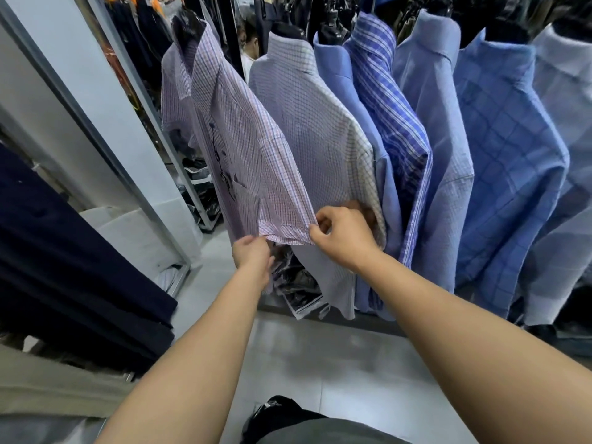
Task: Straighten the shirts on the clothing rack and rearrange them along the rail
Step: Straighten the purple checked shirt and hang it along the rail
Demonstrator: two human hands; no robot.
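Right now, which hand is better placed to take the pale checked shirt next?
Probably right. The right hand pinches the sleeve hem of the pink checked shirt directly against the pale checked shirt; the left hand grips the hem's other corner, farther away.

Clothing shop, row of hung shirts (400, 123), packed dark garments (64, 251)

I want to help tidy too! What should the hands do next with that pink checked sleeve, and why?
Probably pull the sleeve gently down and flat. The left hand and right hand each hold a hem corner, and it sticks out over the pale checked shirt instead of hanging.
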